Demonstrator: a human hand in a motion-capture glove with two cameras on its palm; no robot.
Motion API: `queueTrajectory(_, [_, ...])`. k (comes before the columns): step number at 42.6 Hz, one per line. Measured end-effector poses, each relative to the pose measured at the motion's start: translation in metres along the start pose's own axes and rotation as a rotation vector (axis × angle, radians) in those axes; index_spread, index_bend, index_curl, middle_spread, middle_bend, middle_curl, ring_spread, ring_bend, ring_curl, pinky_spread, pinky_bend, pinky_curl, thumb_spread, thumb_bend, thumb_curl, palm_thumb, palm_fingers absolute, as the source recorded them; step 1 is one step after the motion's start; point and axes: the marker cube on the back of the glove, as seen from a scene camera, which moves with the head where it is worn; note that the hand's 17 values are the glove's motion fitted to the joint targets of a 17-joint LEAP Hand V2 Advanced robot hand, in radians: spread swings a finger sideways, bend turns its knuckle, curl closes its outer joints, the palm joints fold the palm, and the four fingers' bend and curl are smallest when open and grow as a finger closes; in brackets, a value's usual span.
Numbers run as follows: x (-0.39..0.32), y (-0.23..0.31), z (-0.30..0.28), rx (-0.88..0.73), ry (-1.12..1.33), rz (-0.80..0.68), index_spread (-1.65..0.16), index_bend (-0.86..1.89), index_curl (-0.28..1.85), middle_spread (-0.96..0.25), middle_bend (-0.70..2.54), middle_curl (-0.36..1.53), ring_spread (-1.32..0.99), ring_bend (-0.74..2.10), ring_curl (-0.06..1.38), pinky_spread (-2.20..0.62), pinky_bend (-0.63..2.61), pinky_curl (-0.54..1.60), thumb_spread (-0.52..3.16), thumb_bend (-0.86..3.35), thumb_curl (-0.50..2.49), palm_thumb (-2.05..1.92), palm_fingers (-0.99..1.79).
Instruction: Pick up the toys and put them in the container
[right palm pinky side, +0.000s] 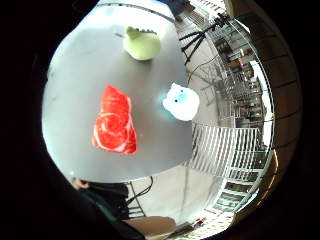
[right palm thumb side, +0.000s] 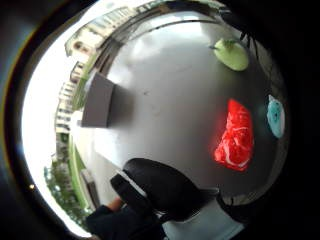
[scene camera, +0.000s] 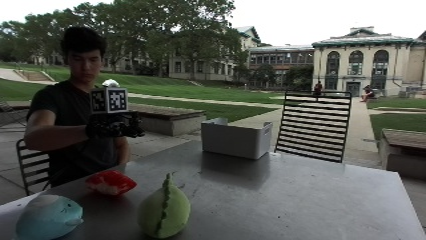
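Observation:
Three soft toys lie on the grey table (scene camera: 286, 195). A red toy (scene camera: 111, 182) sits near the person's edge, a green pod-shaped toy (scene camera: 164, 210) stands nearer the camera, and a light blue toy (scene camera: 48, 216) lies at the corner. A pale box container (scene camera: 236, 137) stands at the far edge. My gloved right hand (scene camera: 114, 127) hangs in the air above the red toy and holds nothing, its fingers loosely curled. The palm views look down on the red toy (right palm pinky side: 115, 122), the green toy (right palm pinky side: 141, 43), the blue toy (right palm pinky side: 181, 101) and the container (right palm thumb side: 98, 100).
A black slatted chair (scene camera: 313, 125) stands behind the table beside the container. The person sits on another chair (scene camera: 26, 165). A tripod (right palm pinky side: 200, 37) stands on the paving past the table's edge. The table's right half is bare metal.

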Motion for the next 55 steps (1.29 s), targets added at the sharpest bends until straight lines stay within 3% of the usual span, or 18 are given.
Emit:
queueTrajectory(17, [0.033,0.019,0.101,-0.141,-0.041,0.041,-0.23,0.17,0.35,-0.11,0.21,0.37,-0.31,0.24,0.26,-0.08,0.45,0.33,0.88,-0.10,0.13,-0.14,0.06])
queueTrajectory(36, [0.042,0.037,0.149,-0.185,-0.052,0.053,-0.22,0.19,0.40,-0.15,0.32,0.43,-0.39,0.48,0.34,-0.12,0.37,0.32,1.05,-0.02,0.18,-0.01,0.41])
queueTrajectory(41, [0.041,0.044,0.158,-0.150,-0.051,0.074,-0.22,0.15,0.39,-0.17,0.36,0.45,-0.42,0.60,0.38,-0.19,0.50,0.35,1.12,0.03,0.21,0.08,0.71])
queueTrajectory(42, [0.041,0.043,0.159,-0.139,-0.044,0.074,-0.21,0.16,0.39,-0.17,0.35,0.44,-0.43,0.60,0.37,-0.19,0.44,0.32,1.12,0.01,0.21,0.06,0.64])
queueTrajectory(46, [0.046,0.037,0.159,-0.076,0.006,0.060,-0.20,0.12,0.37,-0.21,0.35,0.45,-0.45,0.70,0.40,-0.32,0.66,0.36,1.18,0.06,0.23,0.17,0.98])
queueTrajectory(55, [0.045,0.034,0.156,0.055,0.002,0.094,-0.20,0.33,0.47,-0.27,0.54,0.54,-0.43,0.84,0.48,-0.45,0.69,0.41,1.22,0.10,0.27,0.30,1.35])
